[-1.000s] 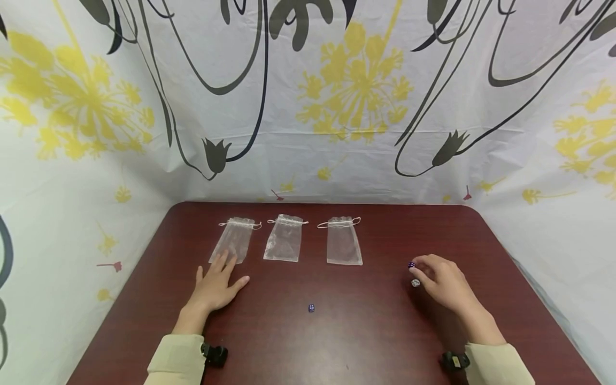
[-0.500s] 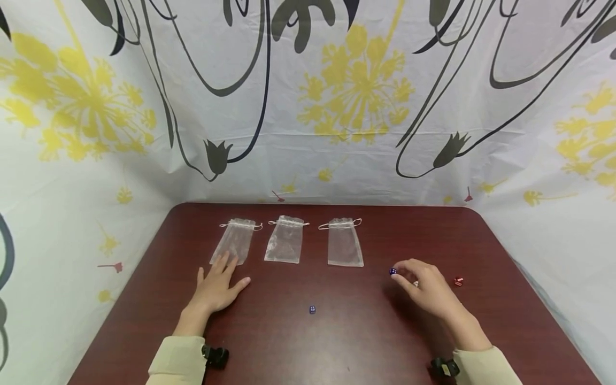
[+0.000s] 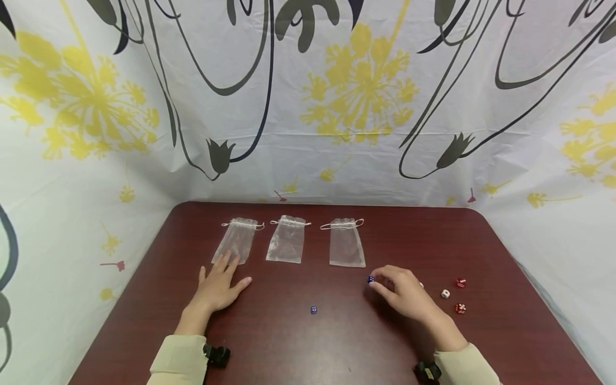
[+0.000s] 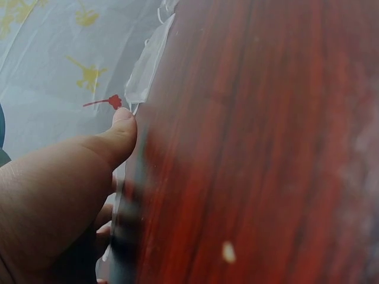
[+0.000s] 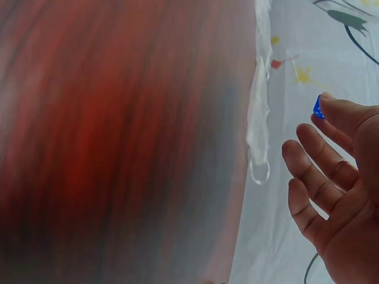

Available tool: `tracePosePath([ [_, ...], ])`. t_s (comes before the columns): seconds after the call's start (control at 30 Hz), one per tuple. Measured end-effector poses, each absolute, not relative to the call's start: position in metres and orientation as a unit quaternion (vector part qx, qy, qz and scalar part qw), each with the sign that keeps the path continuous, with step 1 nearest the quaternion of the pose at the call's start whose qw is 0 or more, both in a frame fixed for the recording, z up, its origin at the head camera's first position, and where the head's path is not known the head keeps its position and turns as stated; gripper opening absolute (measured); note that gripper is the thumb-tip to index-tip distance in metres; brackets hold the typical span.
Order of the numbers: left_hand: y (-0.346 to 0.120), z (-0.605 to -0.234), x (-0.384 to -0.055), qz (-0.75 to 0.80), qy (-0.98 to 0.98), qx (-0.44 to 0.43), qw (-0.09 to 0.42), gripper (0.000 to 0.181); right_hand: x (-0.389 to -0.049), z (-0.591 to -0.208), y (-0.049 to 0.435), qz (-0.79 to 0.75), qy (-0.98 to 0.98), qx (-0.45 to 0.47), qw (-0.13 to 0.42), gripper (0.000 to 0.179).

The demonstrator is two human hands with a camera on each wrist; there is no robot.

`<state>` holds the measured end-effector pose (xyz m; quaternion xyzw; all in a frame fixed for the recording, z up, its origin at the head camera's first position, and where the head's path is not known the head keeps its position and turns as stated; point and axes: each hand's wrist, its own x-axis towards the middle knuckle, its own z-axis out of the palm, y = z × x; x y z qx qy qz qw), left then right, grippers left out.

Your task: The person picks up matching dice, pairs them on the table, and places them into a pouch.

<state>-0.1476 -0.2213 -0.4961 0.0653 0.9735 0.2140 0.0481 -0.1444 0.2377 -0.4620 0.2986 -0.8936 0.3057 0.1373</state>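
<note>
Between thumb and index finger, my right hand pinches a blue die; in the right wrist view the blue die shows at the fingertips, with the other fingers spread loosely. My left hand lies with fingers spread, its fingertips on the lower end of the left sheer drawstring bag. Another blue die sits on the table between the two hands. To the right of my right hand are a white die and two red dice, one farther back and one nearer.
A middle sheer bag and a right sheer bag lie flat in a row with the left one on the dark red table. Part of another white die peeks out behind my right hand. A patterned cloth hangs behind the table.
My right hand has moved left with the blue die, from beside the white and red dice toward the middle, uncovering them. My left hand has stayed in place.
</note>
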Motion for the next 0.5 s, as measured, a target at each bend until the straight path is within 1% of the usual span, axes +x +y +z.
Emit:
tracePosePath([
  [0.23, -0.222, -0.499, -0.148, 0.222, 0.972, 0.069, 0.039, 0.083, -0.142, -0.465, 0.218, 0.291, -0.898, 0.315, 0.093, 0.01],
  [0.5, -0.221, -0.493, -0.147, 0.215, 0.973, 0.063, 0.048, 0.081, -0.14, -0.465, 0.197, 0.241, -0.907, 0.344, 0.042, 0.011],
])
